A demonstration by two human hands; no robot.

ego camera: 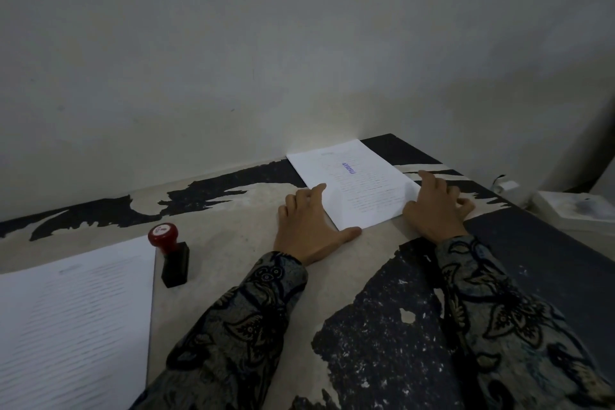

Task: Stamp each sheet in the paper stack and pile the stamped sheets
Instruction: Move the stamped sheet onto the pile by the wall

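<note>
Both my grips are lying wide and flat: left grip (pixel 307 230) and right grip (pixel 432 206) are bracketing the stamped pile (pixel 352 183); stamp (pixel 169 253) is standing left of them.

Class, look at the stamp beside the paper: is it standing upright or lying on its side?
Upright. The stamp stands on its black base on the table, its red knob on top, with neither hand touching it.

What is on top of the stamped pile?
The top sheet of the stamped pile shows printed lines and a blue stamp mark. Both hands touch its near edges. Sheets underneath are covered.
</note>
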